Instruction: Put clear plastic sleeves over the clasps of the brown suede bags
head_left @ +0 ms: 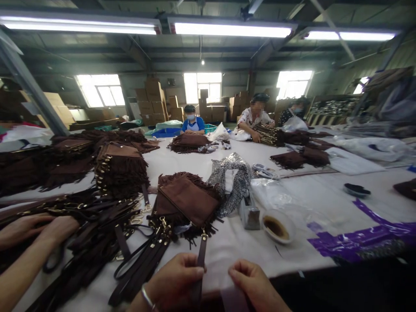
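My left hand [178, 277], with a silver bangle at the wrist, is closed on a dark brown strap [202, 251] near the table's front edge. The strap has a gold clasp at its upper end, beside a brown fringed pouch [188, 197]. To the right, my right hand [253, 281] has its thumb and fingers pressed together; a blurred dark strip hangs just below it, and what the fingers pinch cannot be made out. More dark straps [146, 264] with gold clasps lie left of my left hand.
Another person's hands [55, 229] work in the strap pile at the left. Stacked fringed pouches [121, 169] stand behind. Right of centre are a grey metal block [249, 212], a bowl of brown liquid [276, 226] and purple plastic [360, 240]. People sit across the table.
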Tool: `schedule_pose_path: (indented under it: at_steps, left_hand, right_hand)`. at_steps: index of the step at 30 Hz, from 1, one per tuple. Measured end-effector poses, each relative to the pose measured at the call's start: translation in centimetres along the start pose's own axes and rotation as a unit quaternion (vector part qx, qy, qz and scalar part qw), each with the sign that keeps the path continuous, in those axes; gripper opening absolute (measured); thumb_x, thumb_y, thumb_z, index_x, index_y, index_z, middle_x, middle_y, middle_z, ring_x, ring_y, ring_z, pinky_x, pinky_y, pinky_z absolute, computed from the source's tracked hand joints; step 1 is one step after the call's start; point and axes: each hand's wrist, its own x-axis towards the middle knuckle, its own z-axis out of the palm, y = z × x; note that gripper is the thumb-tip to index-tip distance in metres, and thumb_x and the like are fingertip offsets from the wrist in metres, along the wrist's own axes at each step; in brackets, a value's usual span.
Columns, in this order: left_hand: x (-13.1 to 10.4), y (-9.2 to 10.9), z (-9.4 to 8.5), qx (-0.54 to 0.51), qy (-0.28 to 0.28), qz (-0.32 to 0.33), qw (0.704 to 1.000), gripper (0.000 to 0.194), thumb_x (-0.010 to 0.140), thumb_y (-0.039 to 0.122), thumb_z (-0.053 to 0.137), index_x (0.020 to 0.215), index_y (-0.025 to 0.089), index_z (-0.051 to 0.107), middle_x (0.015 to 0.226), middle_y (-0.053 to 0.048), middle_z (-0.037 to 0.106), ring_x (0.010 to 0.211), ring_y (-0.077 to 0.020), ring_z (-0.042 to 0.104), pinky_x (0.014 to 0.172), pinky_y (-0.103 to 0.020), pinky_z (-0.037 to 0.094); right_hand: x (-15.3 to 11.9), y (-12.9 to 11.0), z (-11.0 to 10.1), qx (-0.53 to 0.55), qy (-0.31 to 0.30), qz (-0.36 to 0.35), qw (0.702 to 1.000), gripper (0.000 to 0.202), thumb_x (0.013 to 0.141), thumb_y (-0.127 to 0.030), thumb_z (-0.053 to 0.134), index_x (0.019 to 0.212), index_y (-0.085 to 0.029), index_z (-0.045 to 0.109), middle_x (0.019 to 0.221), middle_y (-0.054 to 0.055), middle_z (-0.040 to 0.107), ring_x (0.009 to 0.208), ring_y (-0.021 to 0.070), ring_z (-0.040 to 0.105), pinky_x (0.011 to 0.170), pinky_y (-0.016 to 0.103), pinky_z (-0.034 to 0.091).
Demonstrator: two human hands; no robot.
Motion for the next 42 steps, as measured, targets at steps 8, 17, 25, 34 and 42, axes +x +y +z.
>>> schedule_pose_path:
  at_steps: [8,17,25,34,42]
  left_hand:
    - [1.2,0.3,2.5,-0.076,-0.020,0.059,0.995,0.033,0.064,0.027,0.082,0.091,0.012,0.071,0.079,-0.003,0.066,0.070,-0.0121,0.057,0.066,-0.022,0.042]
    - [1.8,-2.4,3.6,0.020,0.056,0.092,0.994,0.024,0.073,0.028,0.072,0.090,0.011,0.073,0.078,-0.005,0.071,0.073,-0.0179,0.060,0.064,-0.026,0.044]
    - [1.1,-0.6,1.7,-0.017,0.070,0.077,0.994,0.027,0.069,0.036,0.077,0.080,0.011,0.071,0.062,0.001,0.060,0.056,-0.0085,0.046,0.053,-0.020,0.033]
    - [1.7,1.6,2.0,-0.063,0.151,0.089,0.983,0.032,0.070,0.041,0.076,0.078,0.012,0.067,0.065,0.001,0.059,0.060,-0.0090,0.051,0.056,-0.021,0.041]
    - [2.5,0.7,1.9,-0.010,0.157,0.093,0.983,0.030,0.071,0.040,0.072,0.082,0.013,0.065,0.067,-0.002,0.064,0.061,-0.0126,0.057,0.050,-0.021,0.042]
  right_hand:
    - [0.3,0.5,-0.3,0.042,0.016,-0.001,0.999,0.034,0.072,-0.047,0.073,0.077,-0.015,0.064,0.059,-0.003,0.055,0.051,0.0095,0.043,0.048,0.022,0.032]
    - [1.9,-0.2,1.5,-0.093,0.018,-0.049,0.994,0.035,0.078,-0.049,0.067,0.075,-0.014,0.066,0.060,-0.001,0.055,0.054,0.0113,0.044,0.050,0.023,0.033]
    - [1.6,-1.9,1.8,-0.127,0.047,-0.051,0.989,0.034,0.072,-0.044,0.070,0.059,-0.016,0.055,0.052,-0.004,0.045,0.052,0.0096,0.036,0.049,0.023,0.026]
    - [0.7,-1.2,2.2,-0.094,0.076,-0.022,0.992,0.038,0.069,-0.046,0.074,0.058,-0.016,0.052,0.052,-0.005,0.045,0.051,0.0091,0.036,0.048,0.023,0.027]
    - [0.0,-0.7,2.0,-0.022,0.013,-0.006,1.000,0.039,0.072,-0.049,0.075,0.071,-0.011,0.066,0.057,-0.002,0.054,0.052,0.0090,0.043,0.049,0.021,0.031]
